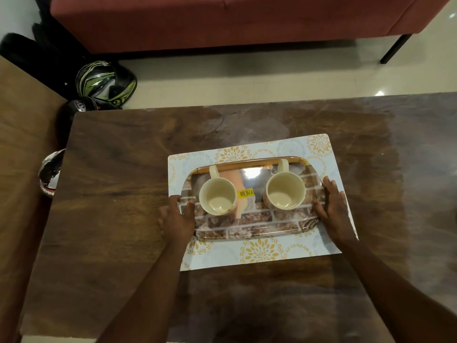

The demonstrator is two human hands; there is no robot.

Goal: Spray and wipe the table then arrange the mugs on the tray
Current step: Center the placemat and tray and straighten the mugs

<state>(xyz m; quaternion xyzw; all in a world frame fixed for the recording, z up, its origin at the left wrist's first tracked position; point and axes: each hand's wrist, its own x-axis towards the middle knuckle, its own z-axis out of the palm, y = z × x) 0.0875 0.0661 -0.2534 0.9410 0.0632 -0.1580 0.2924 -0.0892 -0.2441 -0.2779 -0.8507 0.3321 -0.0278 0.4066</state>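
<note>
A glossy tray with a brick-wall print lies on a floral placemat on the dark wooden table. Two cream mugs stand upright on it, handles pointing away from me: the left mug and the right mug. A yellow price sticker sits between them. My left hand grips the tray's left edge, thumb on top. My right hand holds the tray's right edge.
A red sofa stands across the tiled floor beyond the table. Helmets lie on the floor at the far left. Another helmet sits by the table's left edge. A lighter wooden surface is at left.
</note>
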